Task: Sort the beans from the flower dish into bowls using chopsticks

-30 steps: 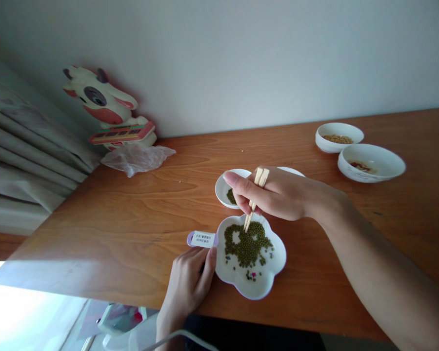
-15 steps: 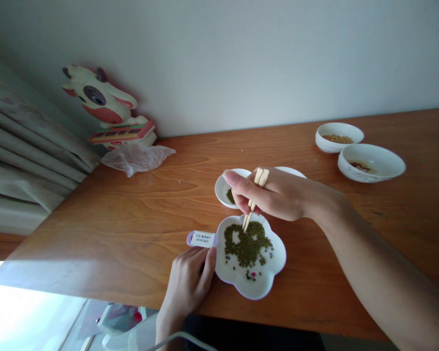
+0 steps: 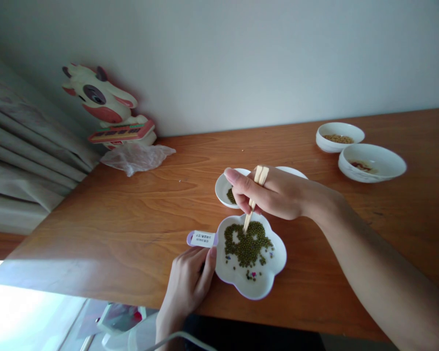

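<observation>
- Grey curtain (image 3: 25,170), cow-shaped toy keyboard (image 3: 111,109), wood-grain table (image 3: 149,209) along pale wall (image 3: 241,63).
- Small white bowl (image 3: 221,189), partly hidden: green beans. Flower-shaped dish (image 3: 254,290): mung beans (image 3: 247,251). Rear bowl (image 3: 327,145): yellow-brown grains (image 3: 338,139). Front bowl (image 3: 382,171): reddish-brown pieces (image 3: 362,166).
- Left hand (image 3: 190,275): thumb at dish's left rim; grip cannot be told.
- Right hand (image 3: 274,195): holding chopsticks (image 3: 260,177), tips among dish's beans.
</observation>
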Demonstrator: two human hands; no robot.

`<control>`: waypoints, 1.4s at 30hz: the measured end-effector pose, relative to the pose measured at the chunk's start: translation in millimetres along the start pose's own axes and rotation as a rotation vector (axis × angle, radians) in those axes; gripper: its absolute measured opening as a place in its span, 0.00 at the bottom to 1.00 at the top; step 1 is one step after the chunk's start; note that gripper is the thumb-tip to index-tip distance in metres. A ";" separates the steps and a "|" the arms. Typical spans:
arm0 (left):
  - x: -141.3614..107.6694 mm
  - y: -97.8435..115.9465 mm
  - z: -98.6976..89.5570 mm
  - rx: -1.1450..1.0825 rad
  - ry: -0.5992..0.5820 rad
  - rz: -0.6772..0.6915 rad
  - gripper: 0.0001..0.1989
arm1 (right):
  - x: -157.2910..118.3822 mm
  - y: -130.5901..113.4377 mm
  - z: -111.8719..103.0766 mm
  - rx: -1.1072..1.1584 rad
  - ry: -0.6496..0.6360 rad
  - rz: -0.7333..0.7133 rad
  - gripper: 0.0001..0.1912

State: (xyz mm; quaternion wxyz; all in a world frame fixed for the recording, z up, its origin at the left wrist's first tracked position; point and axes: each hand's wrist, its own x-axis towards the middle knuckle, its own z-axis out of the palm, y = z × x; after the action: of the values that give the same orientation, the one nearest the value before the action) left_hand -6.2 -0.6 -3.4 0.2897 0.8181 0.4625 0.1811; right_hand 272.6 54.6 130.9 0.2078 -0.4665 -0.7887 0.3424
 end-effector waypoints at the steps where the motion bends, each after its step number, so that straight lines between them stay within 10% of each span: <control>1: 0.0 0.1 -0.1 0.002 0.001 0.002 0.18 | -0.2 0.3 -0.4 0.003 -0.005 0.002 0.44; 42: 0.4 -0.7 0.4 0.021 0.019 0.011 0.18 | -2.1 -4.4 1.7 0.043 -0.026 -0.025 0.43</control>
State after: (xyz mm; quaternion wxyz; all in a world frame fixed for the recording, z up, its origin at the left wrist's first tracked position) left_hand -6.2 0.0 -4.1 0.2754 0.8219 0.4628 0.1857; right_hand 269.9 50.7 132.9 0.2119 -0.4478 -0.7893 0.3626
